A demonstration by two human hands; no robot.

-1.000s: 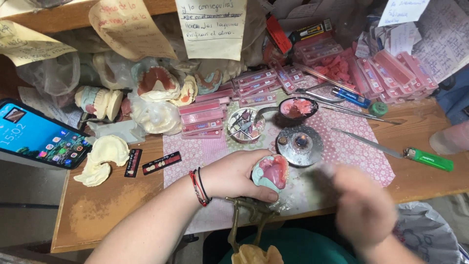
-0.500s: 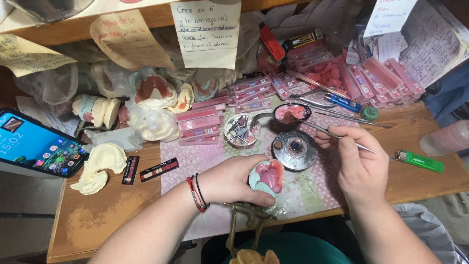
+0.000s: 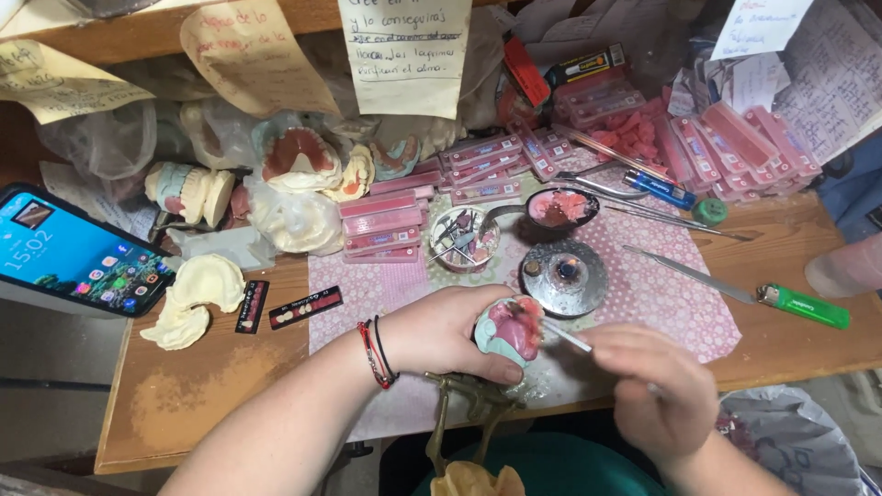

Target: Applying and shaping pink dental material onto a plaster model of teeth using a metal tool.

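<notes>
Right hand [image 3: 663, 393] now back at dental cast [image 3: 511, 329], fingers gripping metal tool [image 3: 562, 336], pink boxes [image 3: 381, 223] behind.

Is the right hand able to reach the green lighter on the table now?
Probably yes, once it frees itself: the right hand holds a thin metal tool, but bare wood lies between it and the green lighter.
</notes>
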